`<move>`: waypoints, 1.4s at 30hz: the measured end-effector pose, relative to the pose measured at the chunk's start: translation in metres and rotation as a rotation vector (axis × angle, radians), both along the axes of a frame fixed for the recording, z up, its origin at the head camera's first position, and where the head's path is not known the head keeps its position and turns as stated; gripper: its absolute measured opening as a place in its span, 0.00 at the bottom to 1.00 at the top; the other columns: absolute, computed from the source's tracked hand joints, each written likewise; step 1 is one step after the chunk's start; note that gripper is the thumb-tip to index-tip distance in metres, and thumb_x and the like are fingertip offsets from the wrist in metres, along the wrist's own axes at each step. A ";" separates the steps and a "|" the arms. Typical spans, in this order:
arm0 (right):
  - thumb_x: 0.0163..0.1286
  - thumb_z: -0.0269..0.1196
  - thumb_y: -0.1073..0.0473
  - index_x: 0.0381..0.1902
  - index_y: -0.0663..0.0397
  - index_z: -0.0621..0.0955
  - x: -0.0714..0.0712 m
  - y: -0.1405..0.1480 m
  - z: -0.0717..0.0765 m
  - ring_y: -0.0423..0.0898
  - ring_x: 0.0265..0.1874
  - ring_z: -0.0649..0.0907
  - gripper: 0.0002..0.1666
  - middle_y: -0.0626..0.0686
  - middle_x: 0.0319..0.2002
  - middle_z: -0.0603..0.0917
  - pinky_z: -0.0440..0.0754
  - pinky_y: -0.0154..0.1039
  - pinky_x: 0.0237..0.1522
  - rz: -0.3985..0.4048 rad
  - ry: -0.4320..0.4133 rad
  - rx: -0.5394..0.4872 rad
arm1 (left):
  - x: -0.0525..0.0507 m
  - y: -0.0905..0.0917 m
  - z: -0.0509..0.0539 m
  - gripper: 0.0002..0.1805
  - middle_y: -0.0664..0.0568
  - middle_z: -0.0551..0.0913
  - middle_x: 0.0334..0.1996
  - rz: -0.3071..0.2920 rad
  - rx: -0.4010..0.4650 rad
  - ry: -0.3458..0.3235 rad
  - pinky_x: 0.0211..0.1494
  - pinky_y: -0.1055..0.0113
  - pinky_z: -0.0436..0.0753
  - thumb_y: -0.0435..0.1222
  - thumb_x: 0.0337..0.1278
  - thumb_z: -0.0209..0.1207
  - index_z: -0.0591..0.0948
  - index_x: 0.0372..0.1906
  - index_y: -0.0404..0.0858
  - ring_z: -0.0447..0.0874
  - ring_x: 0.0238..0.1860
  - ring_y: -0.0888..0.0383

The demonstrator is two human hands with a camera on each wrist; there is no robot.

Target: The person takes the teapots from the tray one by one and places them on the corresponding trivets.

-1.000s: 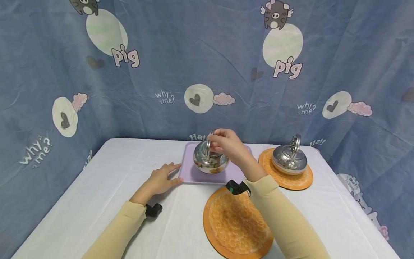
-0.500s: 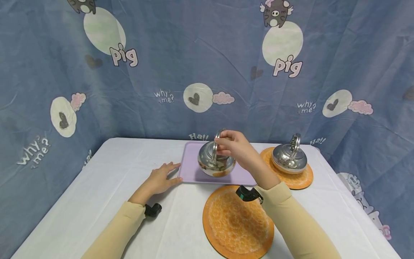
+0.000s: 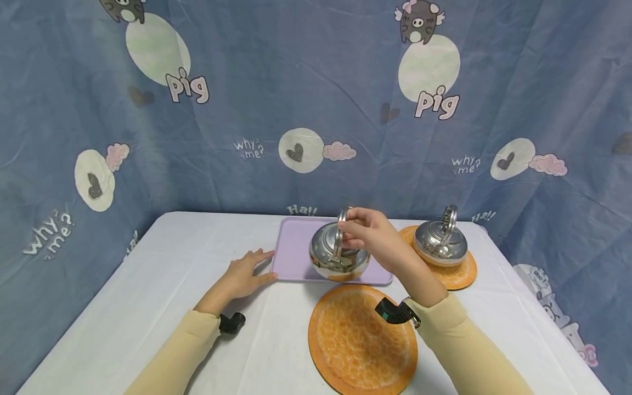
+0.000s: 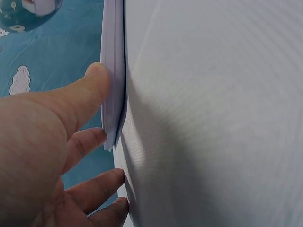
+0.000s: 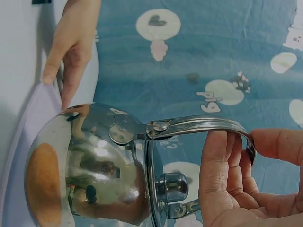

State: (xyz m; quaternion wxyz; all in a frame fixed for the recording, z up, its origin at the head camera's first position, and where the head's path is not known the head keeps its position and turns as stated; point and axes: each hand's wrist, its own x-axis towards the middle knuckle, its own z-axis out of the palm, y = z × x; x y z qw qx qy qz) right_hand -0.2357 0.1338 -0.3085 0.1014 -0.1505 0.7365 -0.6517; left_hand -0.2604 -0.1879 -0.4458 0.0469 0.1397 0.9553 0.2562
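A shiny steel kettle [image 3: 336, 255] with a hoop handle hangs over the right part of a lilac tray [image 3: 293, 247]. My right hand [image 3: 377, 236] grips its handle, thumb on one side and fingers curled under the other, as the right wrist view shows. In the left wrist view a gap separates the kettle [image 4: 28, 14] from the tray's edge. My left hand [image 3: 242, 274] lies at the tray's left side. Its fingers are spread, and the thumb [image 4: 92, 87] and one fingertip touch the tray's rim [image 4: 111, 71].
An orange round mat [image 3: 362, 340] lies in front of the tray. Another steel kettle [image 3: 441, 241] stands on a second orange mat [image 3: 464, 274] at the right. A white cloth [image 3: 197, 241] covers the table, and a blue printed curtain [image 3: 316, 82] hangs behind it.
The kettle in my right hand has moved to the right and nearer the tray's front edge. My left hand stays at the tray's left side.
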 end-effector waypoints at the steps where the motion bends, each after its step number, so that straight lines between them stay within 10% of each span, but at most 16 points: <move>1: 0.82 0.58 0.63 0.53 0.67 0.74 0.001 0.002 0.000 0.40 0.38 0.86 0.10 0.47 0.41 0.82 0.91 0.34 0.46 0.003 0.004 0.001 | 0.000 0.000 0.000 0.38 0.25 0.64 0.80 0.001 0.001 -0.001 0.80 0.20 0.53 0.52 0.75 0.64 0.71 0.80 0.37 0.55 0.82 0.21; 42: 0.81 0.59 0.61 0.52 0.67 0.76 0.063 0.047 -0.018 0.40 0.35 0.86 0.13 0.47 0.38 0.82 0.89 0.36 0.46 0.083 0.048 0.092 | 0.000 -0.002 0.002 0.39 0.26 0.63 0.80 -0.019 -0.003 0.014 0.79 0.19 0.53 0.52 0.76 0.63 0.70 0.81 0.37 0.54 0.82 0.22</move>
